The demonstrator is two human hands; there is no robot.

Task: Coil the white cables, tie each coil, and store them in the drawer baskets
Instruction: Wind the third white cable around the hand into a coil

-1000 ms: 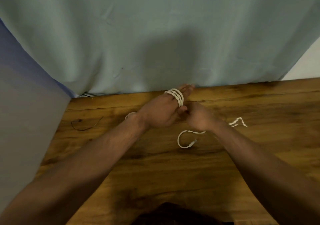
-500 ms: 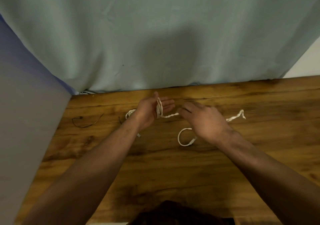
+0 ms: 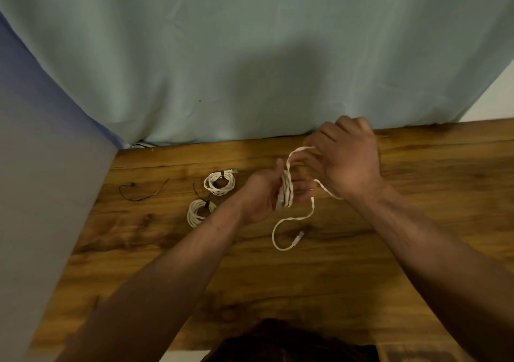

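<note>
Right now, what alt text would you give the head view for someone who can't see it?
A left hand holds a half-wound white coil while the right hand holds its loose strand just above, over a wooden table. The plug end trails on the table; two tied coils lie to the left.

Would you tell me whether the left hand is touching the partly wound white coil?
Touching. The head view shows the left hand gripping the coil, loops across its palm.

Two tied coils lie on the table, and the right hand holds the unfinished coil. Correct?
No: the head view shows the left hand holding the unfinished coil; the right hand grips its loose strand. The rest is right.
</note>
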